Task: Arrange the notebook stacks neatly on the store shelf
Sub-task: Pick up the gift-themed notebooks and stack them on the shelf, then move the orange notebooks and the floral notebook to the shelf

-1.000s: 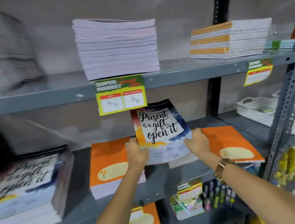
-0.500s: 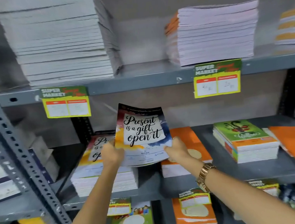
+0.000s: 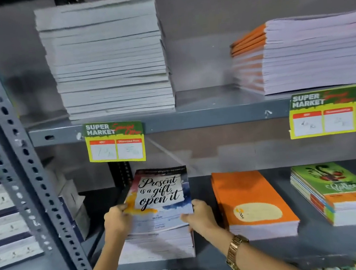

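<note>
A notebook [image 3: 160, 194] with "Present is a gift, open it" on its cover lies on top of a stack of the same notebooks [image 3: 158, 245] on the middle shelf [image 3: 211, 262]. My left hand [image 3: 116, 223] grips the notebook's left edge. My right hand [image 3: 198, 215], with a gold watch on the wrist, grips its lower right corner. To the right lie an orange notebook stack [image 3: 251, 204] and a green-topped stack [image 3: 336, 192].
The upper shelf [image 3: 214, 114] carries a tall grey-white stack [image 3: 108, 60] and an orange-spined stack [image 3: 305, 53]. Yellow price tags [image 3: 116, 145] hang from its front edge. A perforated metal upright [image 3: 19, 153] stands at the left, with more stacked books [image 3: 3, 223] beyond it.
Both hands have carried the notebook leftward and lowered it from a raised tilt onto the matching stack. The view has swung left along the shelves.
</note>
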Available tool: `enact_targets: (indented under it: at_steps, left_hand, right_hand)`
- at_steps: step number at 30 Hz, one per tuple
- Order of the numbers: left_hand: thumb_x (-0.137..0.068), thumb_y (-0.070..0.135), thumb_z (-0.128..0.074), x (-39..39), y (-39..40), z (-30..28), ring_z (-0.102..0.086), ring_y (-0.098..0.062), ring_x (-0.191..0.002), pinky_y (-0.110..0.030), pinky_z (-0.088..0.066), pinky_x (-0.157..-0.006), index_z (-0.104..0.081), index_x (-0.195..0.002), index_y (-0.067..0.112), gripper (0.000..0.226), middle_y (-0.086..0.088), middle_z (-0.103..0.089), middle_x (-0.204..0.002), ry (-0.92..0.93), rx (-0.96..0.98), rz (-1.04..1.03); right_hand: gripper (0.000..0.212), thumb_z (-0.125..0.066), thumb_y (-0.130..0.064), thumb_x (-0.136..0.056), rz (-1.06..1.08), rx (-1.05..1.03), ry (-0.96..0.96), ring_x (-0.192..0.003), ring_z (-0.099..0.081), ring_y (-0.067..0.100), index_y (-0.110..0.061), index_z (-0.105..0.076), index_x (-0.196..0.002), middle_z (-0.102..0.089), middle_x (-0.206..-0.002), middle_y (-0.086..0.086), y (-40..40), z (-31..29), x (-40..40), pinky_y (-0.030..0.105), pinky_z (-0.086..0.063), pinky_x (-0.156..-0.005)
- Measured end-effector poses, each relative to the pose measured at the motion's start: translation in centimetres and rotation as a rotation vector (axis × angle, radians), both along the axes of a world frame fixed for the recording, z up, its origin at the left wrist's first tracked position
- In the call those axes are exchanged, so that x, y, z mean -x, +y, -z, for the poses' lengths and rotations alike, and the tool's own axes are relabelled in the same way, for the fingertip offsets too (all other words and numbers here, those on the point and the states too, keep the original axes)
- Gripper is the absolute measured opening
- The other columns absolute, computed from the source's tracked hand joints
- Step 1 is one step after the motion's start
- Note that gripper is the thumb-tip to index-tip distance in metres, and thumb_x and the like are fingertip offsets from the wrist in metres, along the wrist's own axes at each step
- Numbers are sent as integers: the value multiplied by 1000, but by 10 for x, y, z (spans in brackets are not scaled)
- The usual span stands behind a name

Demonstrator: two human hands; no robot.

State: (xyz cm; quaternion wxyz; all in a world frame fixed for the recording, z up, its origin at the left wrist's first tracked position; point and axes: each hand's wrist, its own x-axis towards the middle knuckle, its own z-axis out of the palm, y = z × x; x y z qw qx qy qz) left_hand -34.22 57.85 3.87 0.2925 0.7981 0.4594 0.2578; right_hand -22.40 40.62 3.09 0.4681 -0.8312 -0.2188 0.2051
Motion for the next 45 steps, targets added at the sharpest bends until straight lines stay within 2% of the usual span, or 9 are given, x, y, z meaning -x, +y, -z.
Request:
enact_targets:
  at_steps: [2, 4, 8, 12, 16, 18, 26, 34, 45]
  left_hand:
    - [-85, -5, -43, 0, -2, -3, -59, -40, -86, -42, -50, -72, -61, -120, 8, 42, -29, -65, -108, 32, -22, -13]
    - [-83, -9, -41, 0, -7, -7, -58, -45, -96, -46, -50, -81, -61, -117, 5, 42, -30, -64, -108, 63, -50, -26]
    - [-80, -13, -43, -1, -14, -8, -57, -42, -101, -43, -48, -83, -63, -108, -4, 35, -29, -64, -106, 177, -94, -64]
    - [-80, -7, -48, 1, -15, -6, -59, -39, -100, -42, -47, -85, -65, -103, 1, 30, -22, -66, -105, 301, -151, -91]
    - [-81, -5, -49, 0, -22, -7, -54, -36, -111, -46, -38, -99, -61, -108, 6, 32, -19, -62, -114, 351, -242, -114]
    - [-81, -5, -50, -5, -30, -8, -52, -37, -113, -48, -36, -99, -56, -118, 8, 40, -19, -61, -116, 325, -286, -99]
    - [-79, -11, -49, -59, -113, -33, -58, -45, -97, -47, -46, -78, -60, -107, -5, 31, -32, -62, -105, 68, -385, 143]
    - [-85, -5, -46, -146, -220, -43, -55, -38, -111, -43, -45, -92, -56, -119, 2, 36, -22, -59, -122, -103, -372, 388]
    - [-85, -2, -51, -266, -394, -14, -63, -37, -96, -43, -52, -86, -57, -120, 7, 37, -24, -63, -109, -175, -170, 715]
  right_hand:
    - [23, -69, -16, -84, -53, 53, -48, -34, -57, 1, -5, -59, -103, -68, -88, 4, 0, -4, 1, 9, -38, -34]
    - [17, -72, -20, -80, -74, 104, -116, -56, -68, 14, -10, -59, -85, -67, -85, 5, 0, -7, 4, 12, -38, -38]
    - [40, -76, -28, -75, -82, 144, -201, -75, -70, 28, -18, -42, -58, -62, -78, 7, -1, -1, 6, 12, -33, -35]
    - [41, -75, -41, -75, -111, 149, -205, -82, -67, 27, -7, -64, -94, -67, -105, 15, -4, 4, 12, 25, -52, -59]
    - [42, -61, -34, -89, -66, 162, -324, -117, -56, 24, -7, -55, -121, -50, -133, 11, -22, -7, 18, 29, -50, -92]
    - [44, -56, -31, -93, -39, 129, -460, -127, -48, 22, -10, -48, -131, -44, -142, 8, -34, -14, 14, 27, -45, -99]
    - [32, -53, -22, -94, 97, 29, -724, -116, -52, 26, -9, -54, -123, -55, -126, 9, -105, -30, -36, 32, -45, -94]
    - [32, -57, -21, -90, 324, 144, -803, -112, -53, 33, -6, -57, -119, -58, -120, 14, -218, -26, -109, 42, -45, -94]
    - [29, -82, 2, -59, 631, 449, -777, -72, -65, 40, 3, -68, -84, -68, -80, 21, -412, 5, -204, 42, -56, -66]
